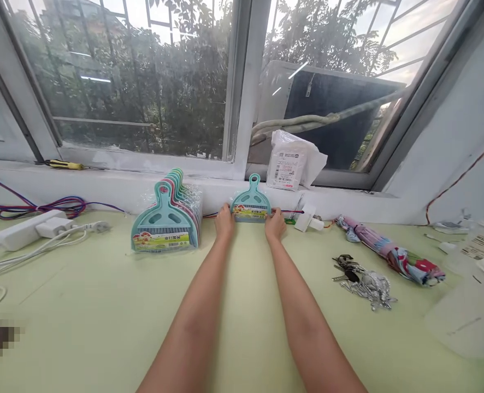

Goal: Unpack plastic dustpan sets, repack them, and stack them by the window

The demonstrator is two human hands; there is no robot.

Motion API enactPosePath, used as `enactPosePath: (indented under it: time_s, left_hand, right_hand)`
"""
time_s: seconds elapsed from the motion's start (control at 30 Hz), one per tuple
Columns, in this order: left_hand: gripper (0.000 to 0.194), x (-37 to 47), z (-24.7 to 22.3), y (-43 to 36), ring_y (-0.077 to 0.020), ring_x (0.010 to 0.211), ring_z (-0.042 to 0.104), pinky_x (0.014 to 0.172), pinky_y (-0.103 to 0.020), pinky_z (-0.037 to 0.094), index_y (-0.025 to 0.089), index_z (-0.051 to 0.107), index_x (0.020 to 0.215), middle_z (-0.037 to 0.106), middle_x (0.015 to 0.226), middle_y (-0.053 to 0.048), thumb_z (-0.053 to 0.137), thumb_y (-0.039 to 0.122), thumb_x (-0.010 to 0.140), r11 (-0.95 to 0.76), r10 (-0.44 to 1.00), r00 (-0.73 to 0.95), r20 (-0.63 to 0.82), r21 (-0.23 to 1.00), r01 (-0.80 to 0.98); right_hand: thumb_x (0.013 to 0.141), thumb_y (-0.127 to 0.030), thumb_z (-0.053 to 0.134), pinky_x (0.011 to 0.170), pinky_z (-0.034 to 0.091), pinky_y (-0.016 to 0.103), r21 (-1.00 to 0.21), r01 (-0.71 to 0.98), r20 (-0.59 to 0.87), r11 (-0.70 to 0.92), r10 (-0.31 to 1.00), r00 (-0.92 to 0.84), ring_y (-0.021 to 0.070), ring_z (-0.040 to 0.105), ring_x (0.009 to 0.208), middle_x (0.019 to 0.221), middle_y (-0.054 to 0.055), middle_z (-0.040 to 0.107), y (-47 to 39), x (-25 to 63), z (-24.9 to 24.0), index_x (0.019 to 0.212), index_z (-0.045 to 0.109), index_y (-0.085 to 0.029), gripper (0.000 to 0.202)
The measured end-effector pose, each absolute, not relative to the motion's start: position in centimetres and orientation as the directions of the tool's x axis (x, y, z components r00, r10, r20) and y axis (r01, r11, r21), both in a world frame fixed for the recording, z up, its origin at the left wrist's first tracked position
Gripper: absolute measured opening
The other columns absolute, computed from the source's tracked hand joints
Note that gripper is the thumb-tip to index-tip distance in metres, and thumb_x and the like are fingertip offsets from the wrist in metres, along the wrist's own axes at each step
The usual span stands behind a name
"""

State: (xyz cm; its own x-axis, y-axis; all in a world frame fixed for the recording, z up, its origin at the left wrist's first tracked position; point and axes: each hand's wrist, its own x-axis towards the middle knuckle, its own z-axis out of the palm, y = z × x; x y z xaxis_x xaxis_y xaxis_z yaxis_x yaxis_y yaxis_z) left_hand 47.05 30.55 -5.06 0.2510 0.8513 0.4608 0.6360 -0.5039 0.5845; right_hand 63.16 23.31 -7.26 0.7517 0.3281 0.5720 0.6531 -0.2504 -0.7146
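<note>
A teal dustpan-and-brush set (pixel 251 203) in clear wrap stands upright against the wall below the window. My left hand (pixel 224 222) holds its left edge and my right hand (pixel 275 224) its right edge, fingers closed round the sides. To the left, a row of similar wrapped sets (pixel 166 221) in teal, pink and green stands one behind another, apart from my hands. A yellow label with printing shows on the front of each teal set.
Left lie a power strip (pixel 29 230), coiled cables and, on the sill, a screwdriver (pixel 64 165). Right are a tissue pack (pixel 287 164), a white plug-like object, keys (pixel 350 273), a folded umbrella (pixel 389 250) and clear plastic cups (pixel 471 305).
</note>
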Motion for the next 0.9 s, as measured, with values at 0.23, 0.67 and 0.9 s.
enactPosePath:
  time_s: [0.23, 0.67, 0.9]
  left_hand:
    - [0.025, 46.5, -5.3, 31.1, -0.0253, 0.107, 0.060, 0.080, -0.031, 0.042, 0.021, 0.053, 0.112, 0.066, 0.111, -0.013, 0.048, 0.035, 0.092, -0.442, 0.895, 0.269, 0.357, 0.627, 0.641]
    - [0.037, 45.9, -5.7, 29.4, -0.0316, 0.117, 0.047, 0.094, -0.040, 0.039, 0.011, 0.050, 0.120, 0.057, 0.119, -0.019, 0.046, 0.034, 0.091, -0.494, 0.840, 0.161, 0.518, 0.607, 0.622]
    - [0.026, 43.0, -6.5, 27.7, -0.0306, 0.119, 0.049, 0.100, -0.044, 0.034, 0.016, 0.051, 0.110, 0.057, 0.117, -0.018, 0.051, 0.022, 0.085, -0.360, 0.927, 0.062, 0.369, 0.834, 0.419]
  right_hand:
    - [0.080, -0.027, 0.055, 0.066, 0.037, 0.028, -0.759, 0.627, 0.559, -0.177, 0.316, 0.766, 0.0235, 0.057, 0.090, 0.103, 0.007, 0.059, 22.7, 63.1, -6.9, 0.115, 0.049, -0.024, 0.036]
    - [0.082, -0.024, 0.051, 0.086, 0.042, 0.036, -0.790, 0.611, 0.604, 0.049, 0.234, 0.762, 0.0220, 0.053, 0.091, 0.104, 0.011, 0.053, 21.9, 62.5, -7.0, 0.114, 0.045, -0.018, 0.033]
    - [0.086, -0.029, 0.043, 0.089, 0.041, 0.038, -0.808, 0.587, 0.575, -0.041, 0.155, 0.803, 0.0255, 0.052, 0.100, 0.106, 0.015, 0.054, 17.9, 60.2, -6.8, 0.112, 0.047, -0.016, 0.029]
